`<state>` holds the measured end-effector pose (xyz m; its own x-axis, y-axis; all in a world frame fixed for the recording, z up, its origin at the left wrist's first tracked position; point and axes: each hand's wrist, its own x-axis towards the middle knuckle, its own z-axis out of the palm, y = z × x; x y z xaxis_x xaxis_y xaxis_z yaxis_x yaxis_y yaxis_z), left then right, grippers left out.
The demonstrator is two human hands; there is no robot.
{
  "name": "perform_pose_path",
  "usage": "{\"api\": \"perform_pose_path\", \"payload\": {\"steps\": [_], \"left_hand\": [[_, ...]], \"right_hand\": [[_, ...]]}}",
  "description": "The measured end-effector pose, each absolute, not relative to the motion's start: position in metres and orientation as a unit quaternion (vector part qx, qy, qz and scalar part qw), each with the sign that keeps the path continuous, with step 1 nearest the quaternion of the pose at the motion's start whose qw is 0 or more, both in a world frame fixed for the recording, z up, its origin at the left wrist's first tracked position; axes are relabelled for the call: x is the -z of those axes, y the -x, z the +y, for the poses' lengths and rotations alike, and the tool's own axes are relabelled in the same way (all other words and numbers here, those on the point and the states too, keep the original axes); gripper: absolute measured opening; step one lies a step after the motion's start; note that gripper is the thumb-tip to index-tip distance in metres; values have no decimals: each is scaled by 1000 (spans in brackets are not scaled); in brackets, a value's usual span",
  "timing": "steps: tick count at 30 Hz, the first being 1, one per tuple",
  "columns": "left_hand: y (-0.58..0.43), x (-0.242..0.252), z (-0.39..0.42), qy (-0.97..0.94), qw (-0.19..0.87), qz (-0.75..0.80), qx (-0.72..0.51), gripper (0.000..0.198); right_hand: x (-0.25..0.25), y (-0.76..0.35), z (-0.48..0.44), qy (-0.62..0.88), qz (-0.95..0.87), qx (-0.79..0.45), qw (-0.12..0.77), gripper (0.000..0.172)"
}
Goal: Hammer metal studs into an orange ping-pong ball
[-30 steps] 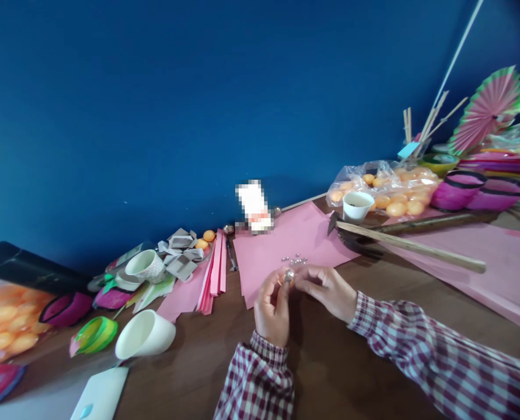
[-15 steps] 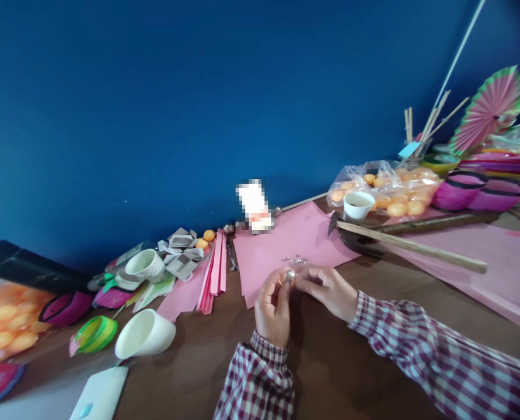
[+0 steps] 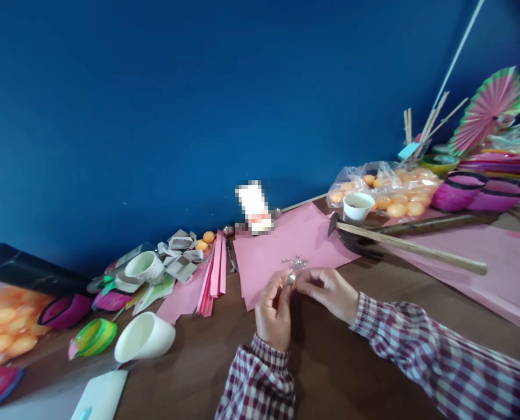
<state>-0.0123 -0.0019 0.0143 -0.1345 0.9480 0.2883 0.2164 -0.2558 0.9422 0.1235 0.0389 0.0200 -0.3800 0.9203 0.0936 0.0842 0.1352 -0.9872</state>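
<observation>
My left hand (image 3: 272,308) is closed, pinching a small shiny silvery ball (image 3: 290,279) between thumb and fingers. Close against its right side is my right hand (image 3: 327,290), thumb and fingertips pressed together; whatever they hold is too small to make out. Both hands are over the front edge of a pink paper sheet (image 3: 264,256). Just beyond the fingers, several tiny shiny pieces (image 3: 297,262) lie scattered on that paper.
A hammer (image 3: 411,245) lies right of the hands, with a white cup (image 3: 358,207) and bagged orange balls (image 3: 397,204) behind it. To the left are folded pink strips (image 3: 216,271), a tipped white cup (image 3: 145,337) and a pale flat case (image 3: 100,396). A blue wall (image 3: 242,105) rises behind.
The shiny ball has shifted slightly toward me and seems turned a little in my left fingers. My right fingertips stay close beside it. Everything else looks the same.
</observation>
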Motion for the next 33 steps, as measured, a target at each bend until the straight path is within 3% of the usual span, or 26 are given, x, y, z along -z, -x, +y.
{"api": "perform_pose_path", "payload": {"steps": [33], "left_hand": [[13,-15,-2,-586,300,550,-514,29]], "right_hand": [[-22,-119,37,414,-568,-579,413,15]]}}
